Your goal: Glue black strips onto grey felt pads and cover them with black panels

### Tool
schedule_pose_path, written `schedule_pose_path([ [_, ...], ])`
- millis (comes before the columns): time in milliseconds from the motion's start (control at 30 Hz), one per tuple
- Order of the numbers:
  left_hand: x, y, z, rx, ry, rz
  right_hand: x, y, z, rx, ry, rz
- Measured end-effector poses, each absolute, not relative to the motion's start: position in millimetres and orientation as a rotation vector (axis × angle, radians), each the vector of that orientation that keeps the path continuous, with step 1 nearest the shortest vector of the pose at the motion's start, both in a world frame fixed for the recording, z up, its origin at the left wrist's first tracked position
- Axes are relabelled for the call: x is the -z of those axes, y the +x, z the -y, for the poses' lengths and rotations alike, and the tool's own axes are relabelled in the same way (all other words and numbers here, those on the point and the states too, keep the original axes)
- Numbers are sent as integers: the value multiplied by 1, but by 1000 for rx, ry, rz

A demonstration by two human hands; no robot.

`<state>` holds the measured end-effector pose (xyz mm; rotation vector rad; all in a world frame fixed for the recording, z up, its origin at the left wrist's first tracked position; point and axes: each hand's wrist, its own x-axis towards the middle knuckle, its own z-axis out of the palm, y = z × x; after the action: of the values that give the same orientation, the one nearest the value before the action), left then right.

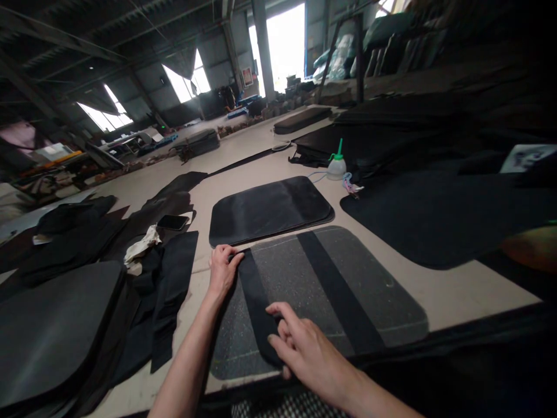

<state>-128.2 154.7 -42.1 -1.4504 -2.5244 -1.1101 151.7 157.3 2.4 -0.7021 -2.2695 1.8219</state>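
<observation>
A dark grey speckled panel point(282, 273) with rounded corners lies flat before me on the table. Two black fabric strips cross it, a left strip point(253, 284) and a right strip point(335, 284). My left hand point(224, 270) is at the far end of the left strip, thumb and fingers pinched on its edge. Over the near part of that same strip is my right hand point(300, 345), with index finger and thumb apart and the other fingers curled; nothing shows between them. Just beyond lies a smooth black panel stack point(270, 209) with rounded corners.
At left are a stack of black panels point(56, 325), dark fabric pieces point(174, 290), a crumpled white cloth point(143, 245) and a phone point(173, 222). A green-tipped squeeze bottle point(336, 166) stands at the back. Large black sheets point(435, 209) cover the right side of the table point(448, 287).
</observation>
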Motion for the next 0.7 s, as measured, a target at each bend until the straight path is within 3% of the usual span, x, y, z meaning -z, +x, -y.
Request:
schedule_pose_path([
  [700,35,-116,-159,812,-1420,2573,1,152,-154,-1781,-704,2337],
])
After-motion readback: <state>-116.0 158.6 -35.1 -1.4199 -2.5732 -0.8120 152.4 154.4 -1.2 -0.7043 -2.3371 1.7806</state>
